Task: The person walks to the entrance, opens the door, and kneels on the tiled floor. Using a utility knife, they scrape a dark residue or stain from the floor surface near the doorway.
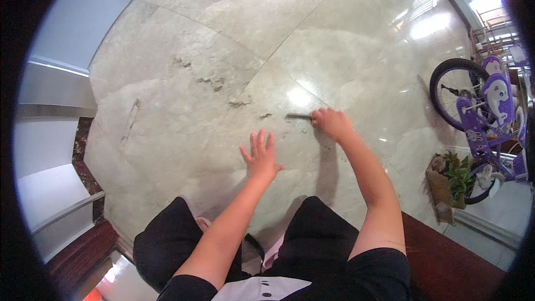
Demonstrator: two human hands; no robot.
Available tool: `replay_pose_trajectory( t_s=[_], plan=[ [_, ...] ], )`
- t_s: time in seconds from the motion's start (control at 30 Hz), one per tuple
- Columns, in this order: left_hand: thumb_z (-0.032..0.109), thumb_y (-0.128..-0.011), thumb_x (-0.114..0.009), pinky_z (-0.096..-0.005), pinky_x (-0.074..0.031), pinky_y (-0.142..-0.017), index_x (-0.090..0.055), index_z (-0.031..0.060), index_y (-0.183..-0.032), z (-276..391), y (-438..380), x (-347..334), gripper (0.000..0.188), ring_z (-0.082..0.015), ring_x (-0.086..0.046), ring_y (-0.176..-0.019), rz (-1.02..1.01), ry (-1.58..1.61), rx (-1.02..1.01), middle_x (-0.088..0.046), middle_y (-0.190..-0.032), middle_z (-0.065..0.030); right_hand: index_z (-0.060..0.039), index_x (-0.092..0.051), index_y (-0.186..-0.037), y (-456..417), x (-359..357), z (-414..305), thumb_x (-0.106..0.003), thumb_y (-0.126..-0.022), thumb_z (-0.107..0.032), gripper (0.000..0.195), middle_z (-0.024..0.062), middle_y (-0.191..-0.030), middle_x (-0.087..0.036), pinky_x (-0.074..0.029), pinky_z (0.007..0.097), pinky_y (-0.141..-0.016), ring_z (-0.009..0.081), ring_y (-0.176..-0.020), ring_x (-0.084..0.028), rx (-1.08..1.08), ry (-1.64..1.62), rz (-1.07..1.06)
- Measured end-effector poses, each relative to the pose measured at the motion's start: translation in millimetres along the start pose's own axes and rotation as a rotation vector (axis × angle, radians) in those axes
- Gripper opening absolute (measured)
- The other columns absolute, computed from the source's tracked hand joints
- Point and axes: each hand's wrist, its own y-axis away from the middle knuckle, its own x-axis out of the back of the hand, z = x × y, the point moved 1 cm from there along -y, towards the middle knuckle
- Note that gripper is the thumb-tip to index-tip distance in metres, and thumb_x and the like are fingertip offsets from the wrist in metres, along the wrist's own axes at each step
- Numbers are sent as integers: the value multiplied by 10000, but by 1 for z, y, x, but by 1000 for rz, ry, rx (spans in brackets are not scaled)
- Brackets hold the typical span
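Note:
My right hand (332, 123) is closed around one end of a thin dark strip-like tool (299, 116), whose free end points left just over the floor. What kind of tool it is, I cannot tell. My left hand (262, 156) holds nothing; its fingers are spread, over or on the floor to the lower left of the tool. Dark, rough marks (239, 103) lie on the glossy marbled floor tiles (167, 133), running up and to the left from the tool's tip. A long narrow mark (133, 113) shows farther left.
A purple children's bicycle (478, 125) stands at the right. Below it, a green leafy plant (456, 171) sits beside a torn brown wrapping (439, 188). Dark red boards (443, 255) border the lower right. Pale panels (50, 133) line the left side.

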Motion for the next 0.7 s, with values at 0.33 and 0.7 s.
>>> replay_pose_trajectory(
  t_s=[0.33,0.7],
  plan=[
    [468,-658,-857,-705,-76,-1125,-126,160,-1563,0,-6,4,1204,-334,-4,-1507,-11,-40,8,-43,-1622,-91,-180,-599,-1071,-13,8,-5,-538,-939,-327,207,19,-1044,-641,-521,459,-785,259,-1028,-623,-52,-14,162],
    [426,-634,-880,-701,-88,-1125,-125,134,-1561,-5,-10,6,1231,-358,-34,-1503,-18,0,52,-61,-1616,-115,-165,-613,-1094,10,-21,18,-529,-930,-266,210,47,-1062,-642,-496,457,-847,263,-1029,-617,3,2,185]
  ],
)
